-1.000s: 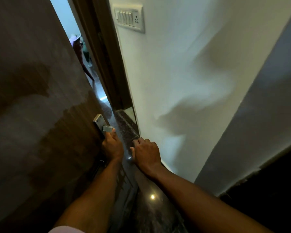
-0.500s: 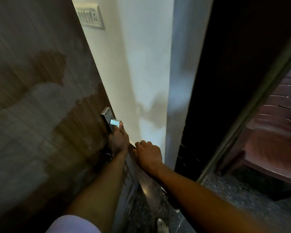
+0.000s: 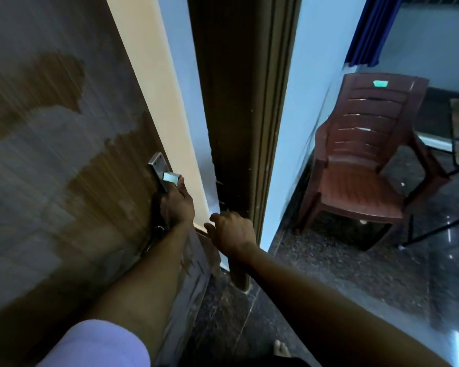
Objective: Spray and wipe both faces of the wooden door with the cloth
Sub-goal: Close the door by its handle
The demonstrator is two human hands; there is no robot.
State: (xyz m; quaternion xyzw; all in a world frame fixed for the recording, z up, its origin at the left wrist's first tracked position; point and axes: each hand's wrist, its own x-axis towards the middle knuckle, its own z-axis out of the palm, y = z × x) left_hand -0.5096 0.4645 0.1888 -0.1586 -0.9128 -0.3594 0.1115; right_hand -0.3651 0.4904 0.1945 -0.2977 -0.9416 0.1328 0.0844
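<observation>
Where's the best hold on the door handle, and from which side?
Wrap the lever from below, on this near face: it juts out of its plate on the wooden door near the free edge, where the left hand grips it.

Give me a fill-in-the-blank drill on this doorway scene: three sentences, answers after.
1. The left hand grips the metal ____ of the wooden door.
2. The plastic chair stands to the ____ of the door frame.
3. The curtain above the chair is ____.
Answers: handle, right, blue.
</observation>
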